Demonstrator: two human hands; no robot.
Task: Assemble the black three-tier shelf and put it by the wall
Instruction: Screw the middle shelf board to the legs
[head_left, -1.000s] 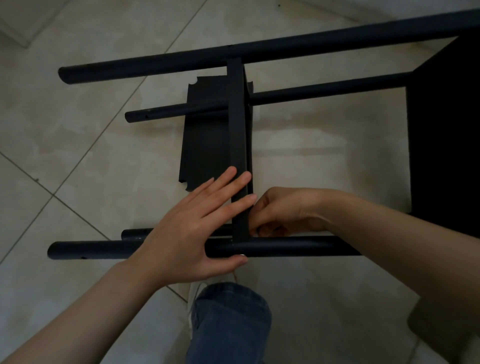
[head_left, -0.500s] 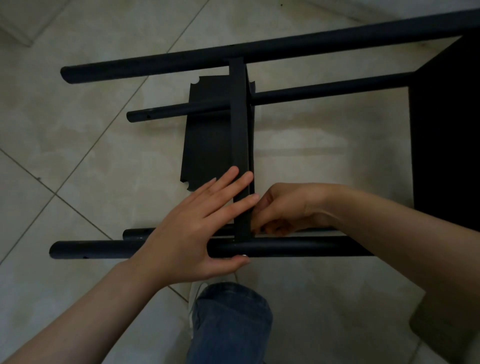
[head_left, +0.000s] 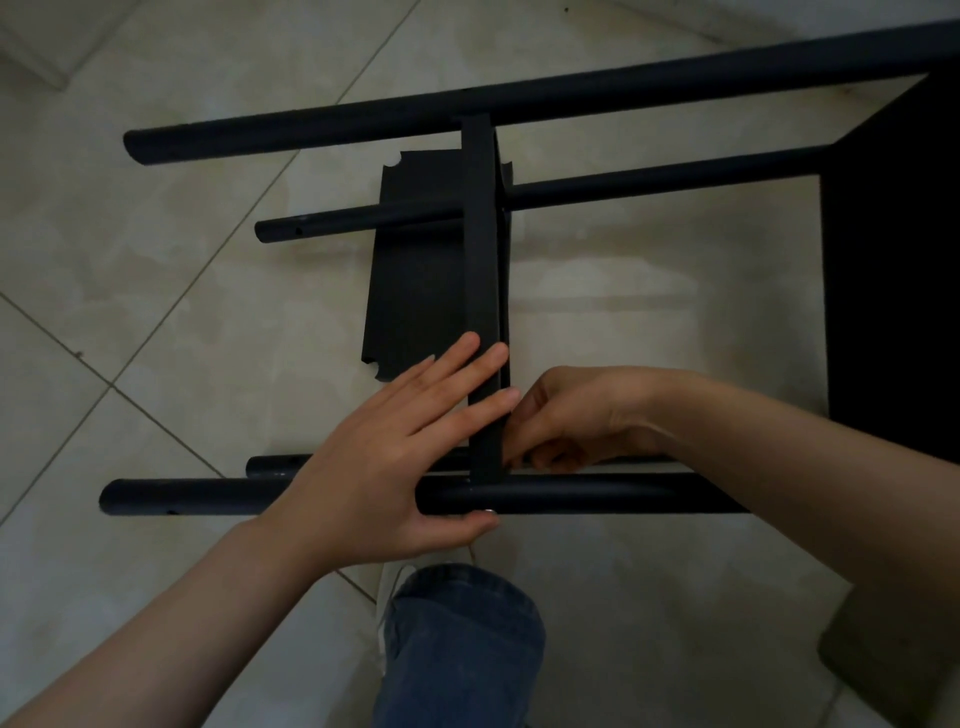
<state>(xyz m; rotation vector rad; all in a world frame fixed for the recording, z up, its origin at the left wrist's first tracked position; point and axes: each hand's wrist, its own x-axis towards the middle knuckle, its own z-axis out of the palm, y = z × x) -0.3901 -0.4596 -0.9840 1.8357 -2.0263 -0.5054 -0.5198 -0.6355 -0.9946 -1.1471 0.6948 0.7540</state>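
Note:
The black shelf frame lies on its side on the tiled floor, its tubes running left to right: a far tube (head_left: 519, 104) and a near tube (head_left: 571, 493). A middle shelf panel (head_left: 480, 234) stands edge-on between them. My left hand (head_left: 395, 457) lays straight fingers across the panel's near end, with the thumb under the near tube by a small shiny spot. My right hand (head_left: 576, 415) has curled fingers pinching the panel's right side just above the near tube; what the fingertips hold is hidden.
A loose black panel (head_left: 415, 270) lies flat on the floor under the frame. A fitted black end panel (head_left: 893, 260) fills the right side. Two thinner tubes (head_left: 649, 179) run lower down. My jeans-clad knee (head_left: 462, 639) is at the bottom centre.

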